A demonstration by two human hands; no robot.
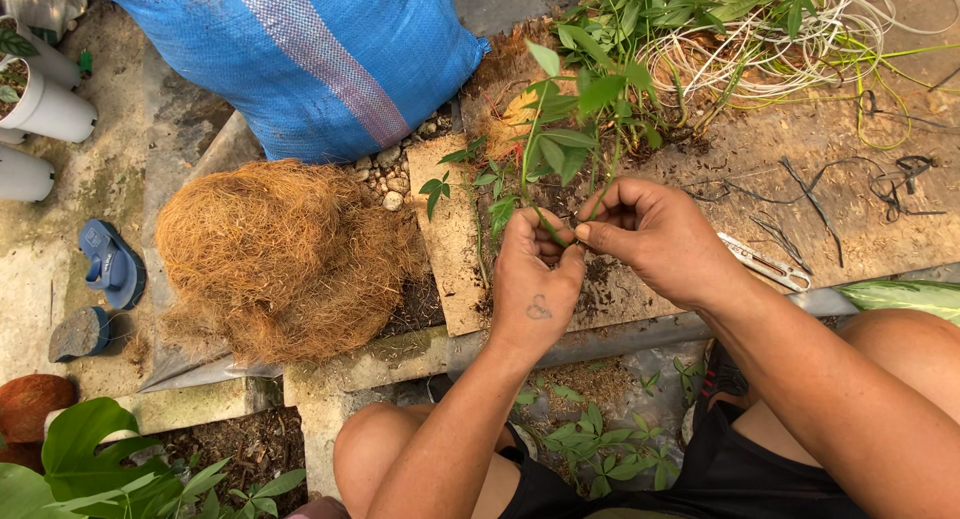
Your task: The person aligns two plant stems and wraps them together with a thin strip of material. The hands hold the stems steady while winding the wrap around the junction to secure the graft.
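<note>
The cutting (565,144) is a thin green stem with a reddish tinge low down, carrying several pointed, smooth leaves that fan out above the hands. It stands roughly upright, rising away from the person toward the top of the view, with its lower end caught between the two hands.

The left hand (535,279) is curled nearly closed, thumb and fingers pinching the base of the stem; a small dark mark shows on its back. The right hand (655,234) is likewise bent in tight, its fingertips meeting the left hand's at the same spot on the stem, so both hands touch each other and the cutting there. Most of the leaves lie just above and between the hands.

Below the hands lies a flat brown board (455,259), rough and dusted with dark soil. To the left sits a mound of coir (280,259), a tangled, wiry, orange-brown heap. Behind it leans a blue woven sack (300,59) with a pale stripe, bulging and full. A few grey pebbles (390,184) lie between sack and board. Scissors (765,264) with pale handles rest on the ground just right of the right hand. More leafy plants (680,9) and a loop of pale, stringy roots (760,49) spread at the top right. White pots (45,104) and a blue sandal (110,264) sit on the concrete at far left.
</note>
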